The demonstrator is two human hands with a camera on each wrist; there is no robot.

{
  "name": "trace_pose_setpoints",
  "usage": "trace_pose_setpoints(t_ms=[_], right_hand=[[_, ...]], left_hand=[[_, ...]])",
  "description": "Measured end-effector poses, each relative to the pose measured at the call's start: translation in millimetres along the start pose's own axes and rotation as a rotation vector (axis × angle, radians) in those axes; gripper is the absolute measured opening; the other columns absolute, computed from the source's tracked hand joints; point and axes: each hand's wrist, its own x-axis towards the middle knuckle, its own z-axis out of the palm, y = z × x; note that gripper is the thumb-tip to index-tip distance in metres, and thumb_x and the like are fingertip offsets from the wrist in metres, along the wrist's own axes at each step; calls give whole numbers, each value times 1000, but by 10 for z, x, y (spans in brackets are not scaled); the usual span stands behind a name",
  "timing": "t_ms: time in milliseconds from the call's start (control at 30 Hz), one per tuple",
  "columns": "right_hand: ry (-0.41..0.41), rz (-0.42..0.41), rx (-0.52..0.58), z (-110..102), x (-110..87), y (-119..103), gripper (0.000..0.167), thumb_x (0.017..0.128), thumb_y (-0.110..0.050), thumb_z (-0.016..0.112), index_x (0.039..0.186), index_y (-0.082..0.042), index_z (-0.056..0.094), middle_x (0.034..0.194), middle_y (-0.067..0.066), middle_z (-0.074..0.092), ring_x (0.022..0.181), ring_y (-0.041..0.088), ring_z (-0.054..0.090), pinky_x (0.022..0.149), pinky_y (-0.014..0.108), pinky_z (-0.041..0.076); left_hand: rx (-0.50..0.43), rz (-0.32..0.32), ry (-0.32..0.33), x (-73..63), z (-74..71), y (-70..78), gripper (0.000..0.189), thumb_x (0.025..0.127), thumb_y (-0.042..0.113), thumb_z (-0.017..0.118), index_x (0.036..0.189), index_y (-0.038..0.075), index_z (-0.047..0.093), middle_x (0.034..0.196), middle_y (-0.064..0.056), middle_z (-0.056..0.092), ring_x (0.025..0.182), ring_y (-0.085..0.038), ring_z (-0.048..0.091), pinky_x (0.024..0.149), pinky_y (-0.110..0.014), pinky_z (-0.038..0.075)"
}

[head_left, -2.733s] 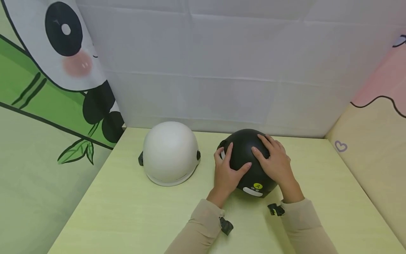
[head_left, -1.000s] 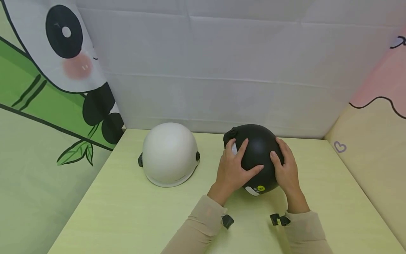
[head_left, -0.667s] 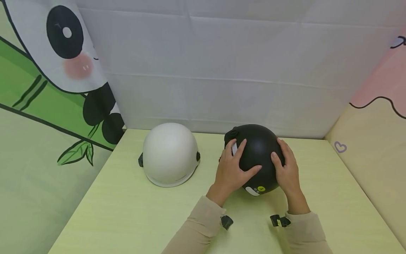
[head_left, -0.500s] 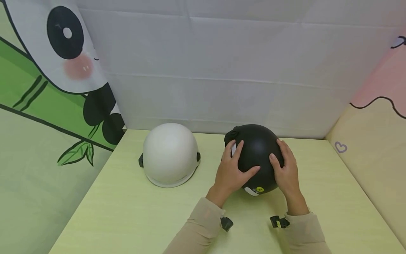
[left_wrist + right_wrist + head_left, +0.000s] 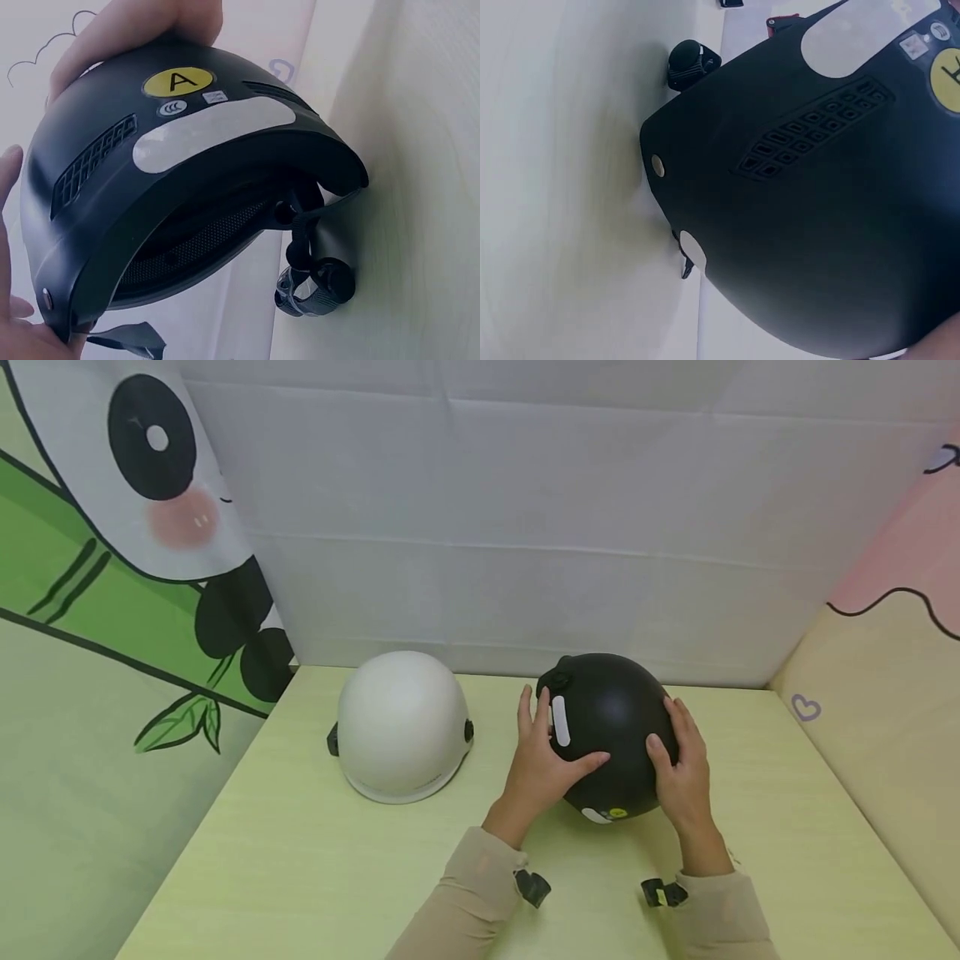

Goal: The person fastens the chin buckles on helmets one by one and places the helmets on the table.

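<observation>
A matte black helmet [image 5: 611, 727] is at the right of the table, held between both hands. It is tilted: the left wrist view shows its hollow underside, with a chin strap [image 5: 300, 247] hanging near the table. My left hand [image 5: 542, 762] grips its left side, thumb across the shell, fingers at the edge beside a white strip [image 5: 560, 721]. On the opposite side my right hand [image 5: 681, 768] holds the shell, its thumb on the near face. A yellow "A" sticker [image 5: 178, 81] and a pale patch mark one face. Most of the right hand falls outside the right wrist view.
A glossy white helmet [image 5: 403, 727] stands on the pale table [image 5: 315, 860], left of the black one. Behind runs a light grey cloth wall [image 5: 480, 527]. Printed panels [image 5: 150, 652] close in the left and right sides.
The black helmet has turned and tipped, its yellow sticker sinking toward the lower edge. My left fingers have slid outward, uncovering the white strip. The right hand has moved down its right side.
</observation>
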Motion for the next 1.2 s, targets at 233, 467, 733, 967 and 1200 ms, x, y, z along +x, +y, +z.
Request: trace_pose_setpoints(t_ms=[233, 467, 733, 967, 1200], right_hand=[[14, -7, 20, -23, -28, 80, 55, 96, -19, 52, 149, -9, 40, 154, 19, 28, 140, 41, 21, 106, 67, 13], [19, -1, 60, -92, -74, 65, 54, 96, -13, 52, 148, -9, 40, 154, 17, 29, 140, 39, 24, 107, 64, 15], [-106, -45, 49, -232, 109, -65, 55, 97, -10, 51, 149, -3, 35, 152, 22, 29, 139, 42, 24, 107, 65, 14], [-432, -52, -233, -302, 555, -362, 65, 100, -36, 52, 155, -12, 26, 159, 19, 14, 142, 45, 13, 103, 71, 14], [-478, -52, -365, -219, 642, -446, 64, 97, -42, 57, 151, -13, 38, 158, 19, 17, 140, 47, 16, 100, 72, 19]], left_hand=[[-67, -13, -50, 32, -25, -44, 112, 74, 50, 82, 158, 16, 14, 161, -1, 11, 117, -19, 51, 93, -40, 47], [-116, 75, -73, 30, -4, -236, 103, 79, 46, 78, 158, 21, 16, 159, 1, 19, 117, -16, 49, 96, -45, 43], [-197, 152, -71, -11, 88, -370, 99, 84, 59, 66, 158, 26, 9, 160, 2, 16, 139, -28, 22, 104, -61, 27], [-237, 204, -76, -8, 203, -404, 99, 85, 68, 57, 158, 25, 6, 161, -1, 12, 145, -23, 11, 108, -61, 18], [-420, 158, -131, -28, 284, -450, 97, 88, 52, 65, 158, 27, 3, 161, 1, 9, 144, -23, 17, 110, -49, 26]])
